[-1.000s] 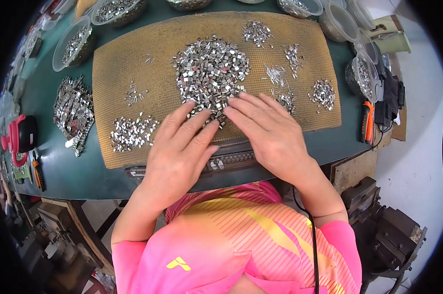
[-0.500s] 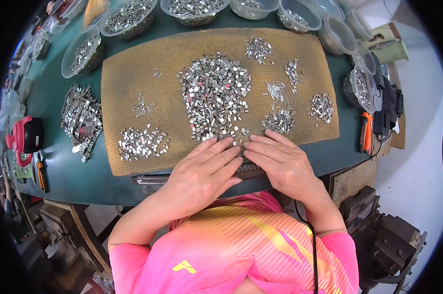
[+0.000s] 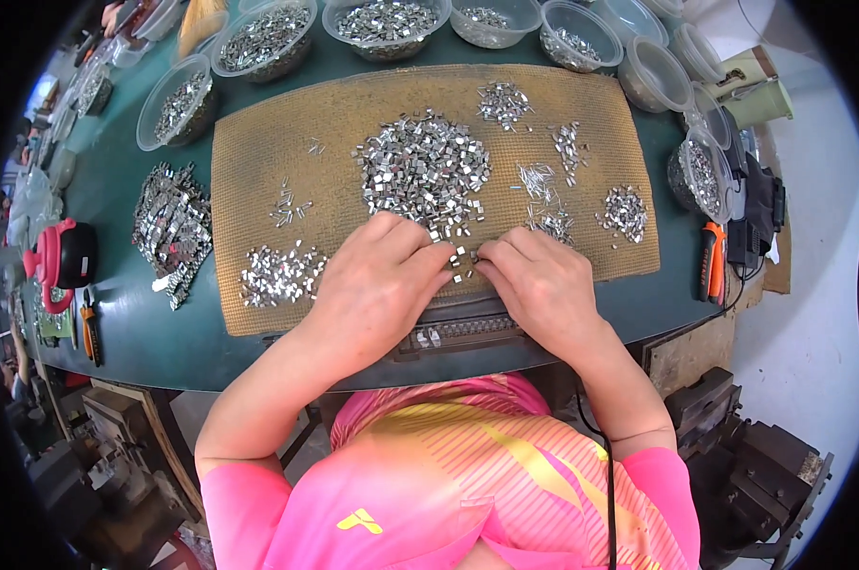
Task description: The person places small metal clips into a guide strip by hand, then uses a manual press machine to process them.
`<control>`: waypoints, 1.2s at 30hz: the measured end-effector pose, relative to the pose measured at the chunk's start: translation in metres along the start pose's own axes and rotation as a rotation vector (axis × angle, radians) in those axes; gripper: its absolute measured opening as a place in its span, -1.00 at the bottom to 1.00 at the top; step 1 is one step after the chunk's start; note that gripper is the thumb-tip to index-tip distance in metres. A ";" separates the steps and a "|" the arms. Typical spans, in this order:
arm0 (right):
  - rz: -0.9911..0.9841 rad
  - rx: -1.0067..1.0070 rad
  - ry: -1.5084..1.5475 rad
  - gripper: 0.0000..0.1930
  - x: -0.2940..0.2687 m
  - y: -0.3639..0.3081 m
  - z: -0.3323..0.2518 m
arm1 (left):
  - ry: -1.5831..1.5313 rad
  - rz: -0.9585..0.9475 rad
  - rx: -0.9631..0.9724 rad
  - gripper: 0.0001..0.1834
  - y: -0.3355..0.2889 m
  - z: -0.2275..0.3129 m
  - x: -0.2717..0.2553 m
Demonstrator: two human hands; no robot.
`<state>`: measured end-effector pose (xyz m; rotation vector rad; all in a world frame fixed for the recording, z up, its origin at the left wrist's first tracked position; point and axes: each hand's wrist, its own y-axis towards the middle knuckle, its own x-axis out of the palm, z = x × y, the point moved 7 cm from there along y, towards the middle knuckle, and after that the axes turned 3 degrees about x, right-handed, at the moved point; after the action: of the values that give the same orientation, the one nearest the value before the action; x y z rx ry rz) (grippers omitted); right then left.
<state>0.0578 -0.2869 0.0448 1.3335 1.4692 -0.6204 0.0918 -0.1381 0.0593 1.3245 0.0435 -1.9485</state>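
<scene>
We keep the large heap of small silver metal clips [image 3: 425,174] central on the tan woven mat [image 3: 258,161], so pieces sit within reach. The left hand [image 3: 377,285] and right hand [image 3: 544,285] lie palm-down, fingertips pinching stray clips at the heap's near edge; what each grips is hidden.

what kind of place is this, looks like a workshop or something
Probably a small workshop for sorting or assembling metal parts. Heaps of small shiny metal pieces lie on a tan mat, clear plastic bowls of similar pieces line the green table, and pliers lie nearby.
</scene>
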 end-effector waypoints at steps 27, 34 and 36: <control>-0.201 -0.094 0.282 -0.82 -0.031 -0.032 -0.002 | -0.048 0.027 -0.054 -0.83 0.002 0.003 0.007; -0.041 0.003 0.103 -0.85 -0.010 -0.009 0.001 | -0.215 0.049 -0.222 -0.83 -0.021 0.001 0.001; -0.019 0.013 0.059 -0.85 -0.003 -0.002 0.002 | -0.218 0.007 -0.189 -0.83 -0.024 0.004 0.004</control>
<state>0.0559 -0.2903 0.0467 1.3597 1.5294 -0.6084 0.0739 -0.1250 0.0487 0.9846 0.1126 -2.0178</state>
